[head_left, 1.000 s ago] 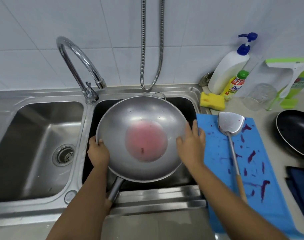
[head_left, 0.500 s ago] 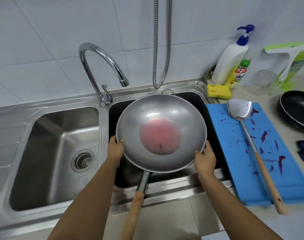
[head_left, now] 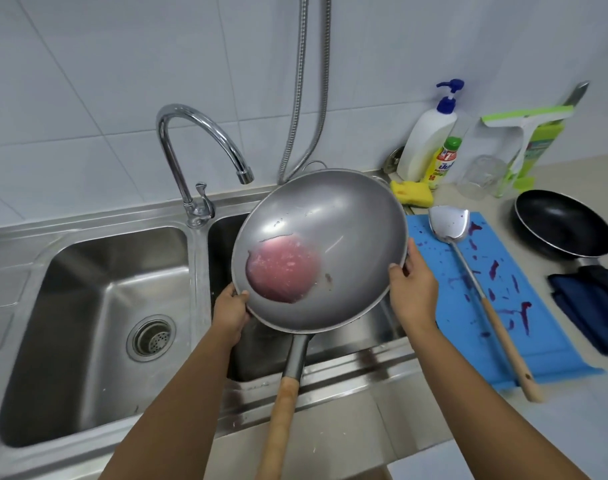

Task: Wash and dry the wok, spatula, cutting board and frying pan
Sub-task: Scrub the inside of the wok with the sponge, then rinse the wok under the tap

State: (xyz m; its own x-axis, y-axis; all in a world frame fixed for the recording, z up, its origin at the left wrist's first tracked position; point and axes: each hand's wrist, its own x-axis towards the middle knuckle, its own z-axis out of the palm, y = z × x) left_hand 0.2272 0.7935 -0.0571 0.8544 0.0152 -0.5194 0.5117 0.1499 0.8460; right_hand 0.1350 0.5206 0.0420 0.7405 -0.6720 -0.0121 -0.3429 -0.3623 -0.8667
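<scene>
I hold a steel wok [head_left: 347,216] above the right sink basin [head_left: 372,327], tilted down toward the left. A pool of pink liquid [head_left: 283,271] has run to its lower left side. My left hand [head_left: 230,308] grips the rim at the lower left, and my right hand [head_left: 413,289] grips the rim at the right. The wok's wooden handle [head_left: 278,424] points toward me. On the counter to the right lies a blue cutting board [head_left: 538,327] with purple stains, and a metal spatula [head_left: 469,271] rests on it. A black frying pan [head_left: 562,226] sits further right.
The left basin [head_left: 88,323] has a drain strainer [head_left: 151,337]. A curved tap [head_left: 198,147] stands between the basins, with a shower hose [head_left: 302,98] behind. A yellow sponge [head_left: 411,194], soap bottles [head_left: 427,140], a glass jar [head_left: 481,176], a green squeegee [head_left: 524,133] and a dark blue cloth [head_left: 593,306] occupy the counter.
The wok has been lifted and tipped to the left, so the pink liquid slid from the centre toward the lower left. My right hand shifted along the rim.
</scene>
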